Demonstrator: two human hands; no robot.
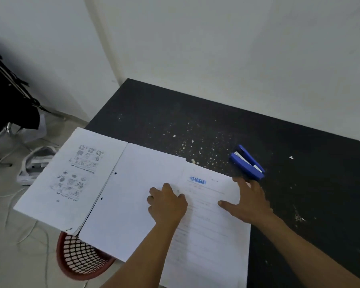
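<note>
A white sheet with faint lines and a blue "APPROVED" stamp lies on the black table. My left hand rests on its left edge with fingers bent, where it overlaps a blank punched sheet. My right hand lies flat on the stamped sheet's right edge, fingers spread. A blue stapler lies just beyond my right fingertips. Left of the blank sheet, a printed page with small pictures tops a paper stack that overhangs the table's left edge.
A red mesh basket stands on the floor under the overhanging papers. A white sandal, cables and a dark object with metal legs are at the left. White walls border the table at the back.
</note>
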